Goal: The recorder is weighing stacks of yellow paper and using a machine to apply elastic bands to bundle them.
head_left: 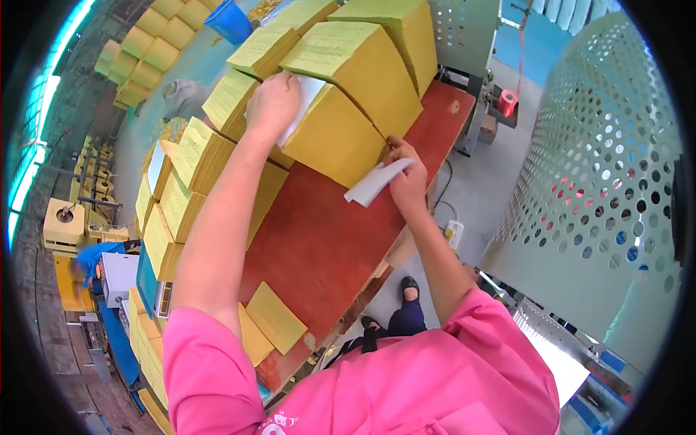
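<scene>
A tall block of stacked yellow paper stands on the red tabletop, with a white sheet lying over its top. My left hand is at the far end of that top, fingers curled down against the white sheet; its fingertips are hidden. At the block's lower right corner, my right hand is closed on a folded white paper, which hangs out to the left. Its thumb and forefinger reach up to touch the corner of the block.
More yellow paper blocks stand behind and along the left side. Loose yellow sheets lie near the table's front. To the right are a perforated green metal guard, a pink spool and a power strip. Far left, a person in blue bends over.
</scene>
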The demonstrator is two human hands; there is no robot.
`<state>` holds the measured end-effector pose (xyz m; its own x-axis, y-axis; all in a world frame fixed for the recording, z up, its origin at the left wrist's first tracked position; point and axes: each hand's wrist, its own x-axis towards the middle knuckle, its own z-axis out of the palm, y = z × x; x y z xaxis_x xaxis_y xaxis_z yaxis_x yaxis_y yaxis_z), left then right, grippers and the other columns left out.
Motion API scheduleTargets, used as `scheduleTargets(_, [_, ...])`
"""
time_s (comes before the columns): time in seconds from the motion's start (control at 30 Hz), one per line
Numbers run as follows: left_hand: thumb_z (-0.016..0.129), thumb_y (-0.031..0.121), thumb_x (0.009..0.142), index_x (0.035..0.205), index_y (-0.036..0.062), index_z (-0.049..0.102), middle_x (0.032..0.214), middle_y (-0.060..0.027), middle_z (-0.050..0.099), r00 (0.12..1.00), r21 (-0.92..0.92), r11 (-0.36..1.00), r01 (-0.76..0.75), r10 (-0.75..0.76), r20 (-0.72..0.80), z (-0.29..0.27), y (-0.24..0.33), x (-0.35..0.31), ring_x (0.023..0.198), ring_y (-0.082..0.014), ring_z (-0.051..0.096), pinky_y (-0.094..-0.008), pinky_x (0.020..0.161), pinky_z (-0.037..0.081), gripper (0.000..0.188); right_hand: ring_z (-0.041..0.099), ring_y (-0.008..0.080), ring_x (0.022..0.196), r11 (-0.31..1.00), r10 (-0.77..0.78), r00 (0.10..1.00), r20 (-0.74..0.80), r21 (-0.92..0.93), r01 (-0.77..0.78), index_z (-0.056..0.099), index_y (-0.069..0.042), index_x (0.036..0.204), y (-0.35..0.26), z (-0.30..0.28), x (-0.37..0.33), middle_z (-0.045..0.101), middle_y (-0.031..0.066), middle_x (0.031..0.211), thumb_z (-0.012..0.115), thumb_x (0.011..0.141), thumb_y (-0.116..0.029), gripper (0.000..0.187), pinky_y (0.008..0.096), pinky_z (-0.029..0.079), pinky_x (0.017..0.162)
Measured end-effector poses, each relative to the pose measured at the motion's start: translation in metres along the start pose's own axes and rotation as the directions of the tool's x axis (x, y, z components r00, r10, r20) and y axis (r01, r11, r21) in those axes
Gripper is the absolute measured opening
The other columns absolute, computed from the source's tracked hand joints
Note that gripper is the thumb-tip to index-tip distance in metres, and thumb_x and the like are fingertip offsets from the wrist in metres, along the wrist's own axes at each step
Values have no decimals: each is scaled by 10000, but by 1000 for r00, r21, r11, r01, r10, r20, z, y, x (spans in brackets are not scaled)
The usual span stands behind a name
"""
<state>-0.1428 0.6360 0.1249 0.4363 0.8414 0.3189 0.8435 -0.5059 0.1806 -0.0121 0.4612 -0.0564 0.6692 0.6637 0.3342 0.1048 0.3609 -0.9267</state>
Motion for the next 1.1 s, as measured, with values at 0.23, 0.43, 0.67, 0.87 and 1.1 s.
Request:
scheduleTargets(0.23, [416, 302, 924, 1065, 8, 641, 1117, -202, 639, 992, -51, 996, -73, 78, 98, -22, 36, -43, 1040, -403, 586, -471, 916, 452, 397, 618, 214, 920, 987, 159, 986, 55, -9, -159, 556, 0, 779, -16, -36, -35, 654, 149, 1140, 516, 831, -21, 69, 306, 484, 776])
scheduleTargets(0.43, [493, 127, 919, 1208, -7, 589, 1315, -192, 549, 858, -365, 816, -448, 507, 80, -79, 42, -169, 1273, -366, 459, -437, 1085, 322, 333, 635, 255, 911, 785, 459, 858, 229, 347, -513, 570, -20, 757, -36, -102, -150, 658, 143, 1064, 583, 841, -88, 109, 332, 501, 757])
scheduleTargets(0.67, [476, 219, 960, 1410, 44, 426, 1454, -212, 400, 919, -160, 911, -380, 391, 46, -104, 35, -247, 1386, -356, 317, -417, 1144, 225, 485, 567, 212, 763, 166, 557, 533, 637, 543, -823, 559, -15, 812, -39, -88, -216, 604, 118, 909, 581, 818, -57, 48, 350, 489, 701])
scheduleTargets(0.87, [455, 421, 985, 1428, -31, 342, 1453, -241, 365, 964, -542, 838, -63, 192, 185, -90, 8, -278, 1362, -334, 348, -375, 1117, 271, 643, 529, 156, 684, 484, 738, 629, 243, 459, -745, 578, -38, 778, -141, -100, -239, 555, 32, 751, 549, 719, -21, 68, 260, 402, 634])
scheduleTargets(1.1, [434, 297, 1000, 1446, -3, 316, 1454, -156, 384, 907, -813, 545, -205, 418, 51, -32, 100, -389, 1336, -238, 389, -334, 1099, 305, 550, 498, 120, 713, 782, 578, 816, 16, 277, -559, 559, -50, 709, -242, -264, -321, 494, 7, 683, 560, 725, -95, 48, 228, 383, 689])
